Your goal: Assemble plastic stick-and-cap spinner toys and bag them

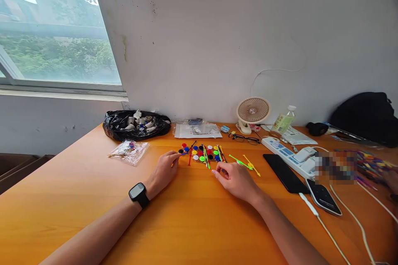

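Note:
A cluster of small coloured round discs and thin plastic sticks (203, 153) lies on the orange wooden table (192, 219). My left hand (163, 171), with a black smartwatch on its wrist, rests at the cluster's left edge and pinches a thin stick between thumb and finger. My right hand (236, 179) rests palm down at the cluster's right side, fingertips touching a piece near the discs. Green and yellow sticks (245, 164) lie just beyond the right hand.
A black bag of spools (135, 125) and a clear packet (129, 151) sit at the left. A small fan (252, 112), glasses (244, 138), bottle (283, 121), power strip (289, 156), two phones (284, 172) with cables, and a black backpack (367, 118) crowd the right. Another person's hand (392, 179) shows at the far right.

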A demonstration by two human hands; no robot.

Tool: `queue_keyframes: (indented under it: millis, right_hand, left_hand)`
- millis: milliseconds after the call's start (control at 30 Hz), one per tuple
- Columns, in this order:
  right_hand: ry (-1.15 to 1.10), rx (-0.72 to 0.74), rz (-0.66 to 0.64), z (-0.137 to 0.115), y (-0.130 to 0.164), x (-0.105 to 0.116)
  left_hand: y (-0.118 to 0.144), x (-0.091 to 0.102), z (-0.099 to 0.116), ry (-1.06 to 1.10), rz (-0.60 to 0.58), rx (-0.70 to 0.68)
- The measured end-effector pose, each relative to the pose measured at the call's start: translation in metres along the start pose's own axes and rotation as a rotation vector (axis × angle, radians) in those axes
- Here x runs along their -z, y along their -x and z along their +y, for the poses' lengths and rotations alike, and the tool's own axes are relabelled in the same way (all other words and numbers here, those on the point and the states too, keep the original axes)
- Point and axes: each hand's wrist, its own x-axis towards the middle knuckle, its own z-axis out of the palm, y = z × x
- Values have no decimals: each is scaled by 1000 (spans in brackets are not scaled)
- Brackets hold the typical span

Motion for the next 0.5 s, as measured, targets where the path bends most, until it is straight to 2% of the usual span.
queue_keyframes:
  millis: [267, 500]
  right_hand:
    - [-9, -2, -7, 1, 0, -1]
    - [1, -2, -15, 0, 0, 0]
  left_hand:
    - [-1, 0, -4, -51, 118, -42]
    - [-4, -1, -4, -96, 87, -50]
